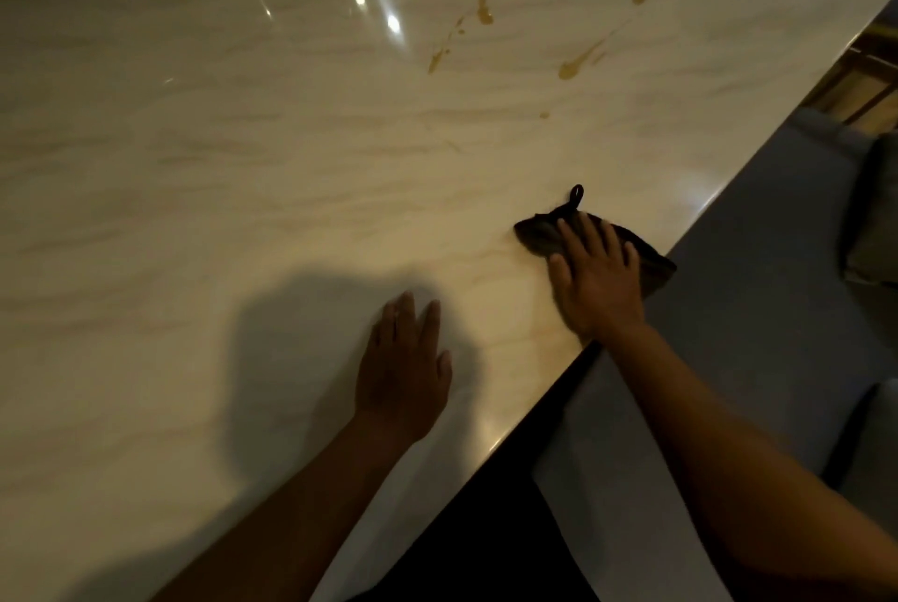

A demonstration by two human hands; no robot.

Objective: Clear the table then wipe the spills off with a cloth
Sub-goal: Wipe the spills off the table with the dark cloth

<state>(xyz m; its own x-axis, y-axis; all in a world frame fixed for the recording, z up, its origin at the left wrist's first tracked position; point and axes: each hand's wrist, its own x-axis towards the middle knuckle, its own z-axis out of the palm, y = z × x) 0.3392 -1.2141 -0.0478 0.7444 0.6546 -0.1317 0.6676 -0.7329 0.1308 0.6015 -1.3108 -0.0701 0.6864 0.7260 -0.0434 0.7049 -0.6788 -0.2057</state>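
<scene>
Right hand pressing a dark cloth on the pale bench, left hand flat beside it.

The right hand [595,278] lies with straight, spread fingers on the cloth [544,232] near the bench [243,164] edge; the left hand [403,368] rests open, palm down, just left of it. Brown spills [486,13] streak the surface well beyond both hands.

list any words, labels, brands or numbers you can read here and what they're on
None: no readable text in the head view.
The dark cloth under the right hand shows only a hanging loop, no tag.
The marble table, where the left hand rests, bears only veining, brown spills and light glare.
</scene>
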